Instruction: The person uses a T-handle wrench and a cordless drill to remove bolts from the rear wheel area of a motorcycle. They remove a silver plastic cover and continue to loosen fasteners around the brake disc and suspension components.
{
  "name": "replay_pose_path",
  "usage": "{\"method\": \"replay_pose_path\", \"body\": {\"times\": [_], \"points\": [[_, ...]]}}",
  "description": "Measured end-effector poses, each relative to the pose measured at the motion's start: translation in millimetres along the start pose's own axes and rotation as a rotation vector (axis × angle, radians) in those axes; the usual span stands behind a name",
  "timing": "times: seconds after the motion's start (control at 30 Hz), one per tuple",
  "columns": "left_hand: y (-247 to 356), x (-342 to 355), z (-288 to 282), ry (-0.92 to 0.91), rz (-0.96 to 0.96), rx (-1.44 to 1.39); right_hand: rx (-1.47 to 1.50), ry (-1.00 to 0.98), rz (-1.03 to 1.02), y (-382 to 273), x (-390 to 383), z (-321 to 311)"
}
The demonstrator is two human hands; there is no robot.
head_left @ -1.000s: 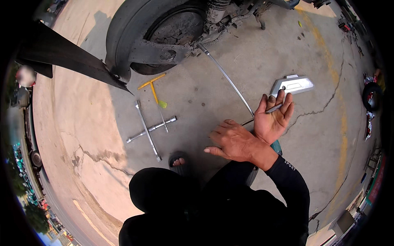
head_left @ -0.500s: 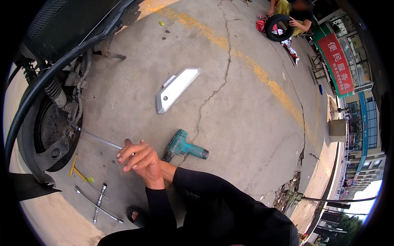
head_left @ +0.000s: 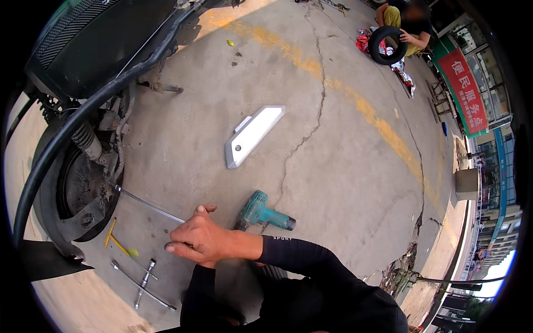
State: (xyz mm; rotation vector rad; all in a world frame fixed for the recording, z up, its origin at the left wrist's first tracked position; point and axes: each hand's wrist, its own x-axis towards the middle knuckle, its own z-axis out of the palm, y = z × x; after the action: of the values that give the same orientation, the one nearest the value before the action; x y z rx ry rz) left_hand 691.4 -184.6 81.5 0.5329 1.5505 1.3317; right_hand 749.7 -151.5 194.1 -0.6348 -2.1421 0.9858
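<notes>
My right hand is closed round the near end of a long metal socket wrench, its back turned up. The handle is hidden under the fingers. At its far end the wrench meets the hub of a dirty wheel on a vehicle at the left. My left hand lies beneath the right one; only a strip near its wrist shows above the black sleeve, and its fingers are hidden. Just right of my hands a teal cordless power tool lies on the ground.
A silvery-white angular panel lies on the cracked concrete. A cross wrench and a yellow T-shaped tool lie below the wheel. A black cable arches over the left side. Far right, a crouching person holds a tyre.
My right hand has come over the left hand, which was on top with its fingers partly spread. The whole view has shifted, moving the scene slightly right and down. The wrench still meets the hub.
</notes>
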Motion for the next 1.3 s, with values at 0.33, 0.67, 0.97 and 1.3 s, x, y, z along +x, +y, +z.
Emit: {"method": "replay_pose_path", "body": {"times": [0.33,0.67,0.97,1.3], "points": [[7,8,61,-0.408,-0.129,-1.848,0.079,-0.069,-0.337,-7,-29,-41],[76,-20,48,-0.887,-0.039,-2.347,1.456,0.474,0.041,32,-7,41],[1,-9,-91,-0.962,-0.634,-0.627,1.424,0.384,0.699,103,15,-14],[10,-22,29,-0.048,-0.058,-0.45,-0.125,-0.619,-0.175,-23,7,29]]}}
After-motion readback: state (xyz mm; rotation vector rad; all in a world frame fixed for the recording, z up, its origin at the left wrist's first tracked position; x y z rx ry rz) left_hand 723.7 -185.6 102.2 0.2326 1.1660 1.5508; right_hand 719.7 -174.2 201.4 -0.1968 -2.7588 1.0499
